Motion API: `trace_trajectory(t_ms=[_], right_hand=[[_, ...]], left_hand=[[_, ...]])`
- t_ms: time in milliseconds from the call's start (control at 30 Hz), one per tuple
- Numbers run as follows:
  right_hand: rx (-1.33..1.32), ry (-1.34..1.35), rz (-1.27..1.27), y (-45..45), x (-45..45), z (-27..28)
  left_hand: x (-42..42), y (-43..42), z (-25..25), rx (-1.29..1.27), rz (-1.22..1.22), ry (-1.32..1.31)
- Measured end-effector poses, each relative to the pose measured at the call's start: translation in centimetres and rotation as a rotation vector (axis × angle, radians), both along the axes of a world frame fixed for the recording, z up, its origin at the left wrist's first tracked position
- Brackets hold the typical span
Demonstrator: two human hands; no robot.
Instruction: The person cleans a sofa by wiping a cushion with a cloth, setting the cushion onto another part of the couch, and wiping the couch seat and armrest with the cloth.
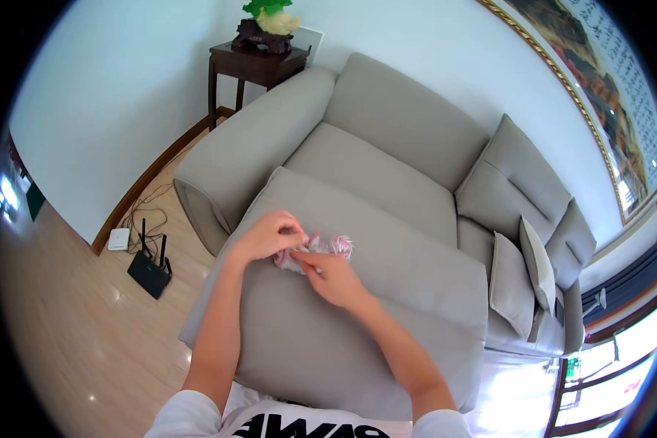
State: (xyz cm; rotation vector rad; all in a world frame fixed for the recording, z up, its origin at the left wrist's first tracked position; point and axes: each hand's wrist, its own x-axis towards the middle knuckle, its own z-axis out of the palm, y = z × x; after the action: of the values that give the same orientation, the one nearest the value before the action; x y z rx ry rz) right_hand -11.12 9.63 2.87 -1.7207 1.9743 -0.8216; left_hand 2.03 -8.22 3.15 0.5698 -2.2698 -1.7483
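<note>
A small pink-and-white fluffy bundle (339, 247) of soft material rests on the grey sofa seat (358, 321) in front of me. Its exact kind is hard to make out. My left hand (271, 236) is at the bundle's left end, thumb and fingers pinched together on its upper edge. From the lower right comes my right hand (334, 279); its index finger lies across the bundle, with the thumb below, gripping the material. Both hands cover part of it, while the fringed right end shows.
Backrest cushions (515, 171) and loose pillows (512, 285) stand along the sofa's right. A dark wooden stand (259, 66) holds a green-and-cream ornament (274, 18). On the floor at left are a black router (150, 274), a white box (119, 239) and cables. A framed picture (598, 80) hangs above.
</note>
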Motion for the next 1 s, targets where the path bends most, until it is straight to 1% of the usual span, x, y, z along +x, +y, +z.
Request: trace_trajectory(t_ms=[33, 67, 133, 167, 233, 267, 300, 367, 433, 467, 533, 600, 667, 733, 767, 867, 933, 1000], right_hand=[[0.005, -0.077, -0.049, 0.7, -0.9, 0.0], [0.011, -0.158, -0.097, 1.4, -1.4, 0.0], [-0.149, -0.196, -0.239, 2.3, -1.2, 0.7], [-0.229, -0.214, -0.309, 2.6, -1.2, 1.0], [-0.269, -0.133, -0.375, 2.9, -1.8, 0.3], [-0.288, -0.09, -0.407, 2.9, -2.3, 0.2], [-0.13, -0.055, -0.347, 2.9, -2.8, 0.7], [0.183, 0.016, -0.222, 2.5, -4.4, 2.1], [0.195, -0.039, -0.227, 2.1, -5.5, 2.6], [0.2, -0.063, -0.228, 1.6, -6.2, 3.1], [-0.042, 0.006, -0.226, 0.1, -7.0, 5.0], [-0.344, 0.237, -0.252, -1.6, -6.7, 8.2], [-0.477, 0.181, -0.257, -2.8, -4.8, 13.1], [-0.629, 0.131, -0.226, -4.3, -3.2, 15.5], [-0.703, 0.104, -0.21, -4.8, -2.7, 15.7], [-0.756, 0.157, -0.107, -5.0, -2.0, 12.5], [-0.487, 0.199, -0.075, -3.1, -2.1, 9.1], [-0.347, 0.307, -0.054, -0.6, -2.7, 5.7]], left_hand=[[0.2, 0.6, 1.3, 0.072, -0.12, -0.098], [0.0, 1.2, 1.4, -0.068, -0.136, -0.057], [0.1, 2.9, 1.4, -0.341, -0.171, 0.021], [-0.1, 3.7, 1.5, -0.328, -0.139, -0.009], [-0.6, 5.2, 1.4, -0.3, -0.07, -0.071], [-0.7, 5.4, 0.9, -0.314, -0.084, -0.074], [-1.0, 5.2, 0.2, -0.328, -0.097, -0.076], [-0.9, 5.0, 0.4, -0.379, -0.118, -0.097], [-1.0, 4.3, 1.9, -0.45, -0.136, -0.131], [-1.1, 3.6, 2.5, -0.548, -0.093, -0.032], [-1.1, 2.4, 4.4, -0.737, -0.003, 0.167], [-1.3, 1.5, 8.0, -0.702, 0.158, 0.239], [-1.6, 0.0, 11.2, -0.803, 0.27, 0.353], [-0.3, 0.2, 14.8, -1.032, 0.369, 0.46], [0.4, 0.3, 15.9, -1.145, 0.418, 0.512], [3.3, 0.8, 15.0, -1.128, 0.313, 0.416], [5.8, 1.6, 12.3, -0.992, -0.014, 0.211], [7.5, 2.1, 10.1, -0.544, -0.19, -0.106]])
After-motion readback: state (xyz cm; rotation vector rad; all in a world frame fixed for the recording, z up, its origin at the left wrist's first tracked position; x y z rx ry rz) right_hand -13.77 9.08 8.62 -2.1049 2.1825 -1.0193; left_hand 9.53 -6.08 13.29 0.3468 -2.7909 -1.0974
